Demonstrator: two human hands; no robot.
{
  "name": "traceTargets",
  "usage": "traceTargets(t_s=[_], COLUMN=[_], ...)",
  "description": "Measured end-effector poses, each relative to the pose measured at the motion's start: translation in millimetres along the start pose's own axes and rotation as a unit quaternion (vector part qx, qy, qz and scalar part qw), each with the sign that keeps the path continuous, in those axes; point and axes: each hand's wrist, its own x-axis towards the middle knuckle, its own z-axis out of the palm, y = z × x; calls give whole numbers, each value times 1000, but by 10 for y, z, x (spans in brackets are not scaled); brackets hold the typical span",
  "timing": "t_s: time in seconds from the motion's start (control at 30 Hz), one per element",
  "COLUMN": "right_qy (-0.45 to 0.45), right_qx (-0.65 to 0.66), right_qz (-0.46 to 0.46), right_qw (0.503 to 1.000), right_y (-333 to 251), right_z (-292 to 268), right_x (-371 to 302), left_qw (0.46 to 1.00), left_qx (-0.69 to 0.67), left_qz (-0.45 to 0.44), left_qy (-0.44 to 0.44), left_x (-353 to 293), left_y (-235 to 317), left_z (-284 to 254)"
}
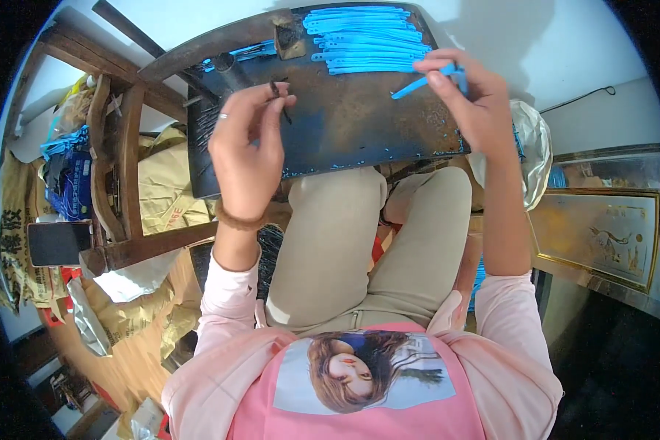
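Note:
Above the left part of a dark, worn table, my left hand pinches a thin dark piece between thumb and fingertips; its exact kind is too small to tell. My right hand is closed on a flat blue plastic strip, whose narrow end points left and down over the table. The other end is partly hidden by the fingers. Beyond the right hand, a stack of similar blue strips lies side by side at the table's far edge. Many thin black pieces lie left of my left hand.
A dark upright metal tube stands behind my left hand. A wooden frame borders the table's left side, near brown paper sacks and a phone. Blue scraps lie along the near edge. At right are a white bag and a framed panel.

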Motion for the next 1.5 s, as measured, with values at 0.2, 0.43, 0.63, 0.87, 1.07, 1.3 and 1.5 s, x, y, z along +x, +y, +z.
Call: traceTargets(t_s=[0.2,0.43,0.63,0.87,1.07,1.3,1.5], right_qy=[-5,-63,-92,-2,50,63,68], right_qx=[-4,-8,-39,25,-78,-83,-36], right_qz=[15,-104,-54,-46,-123,-138,-159], right_qw=[1000,993,994,999,988,985,984], right_y=[-110,-48,-15,-8,30,22,62], right_z=[335,750,941,1061,1094,1096,1101], right_x=[29,131,220,290,347,365,377], left_qw=[1000,999,998,998,999,999,998], left_qx=[-17,-33,-39,-35,5,-8,-17], left_qz=[-13,-17,-37,-49,-42,-30,-39], left_qy=[5,20,24,24,16,26,36], left_x=[-7,96,136,194,246,241,235], left_y=[-112,-200,-253,-292,-282,-324,-319], left_z=[48,75,66,78,121,153,172])
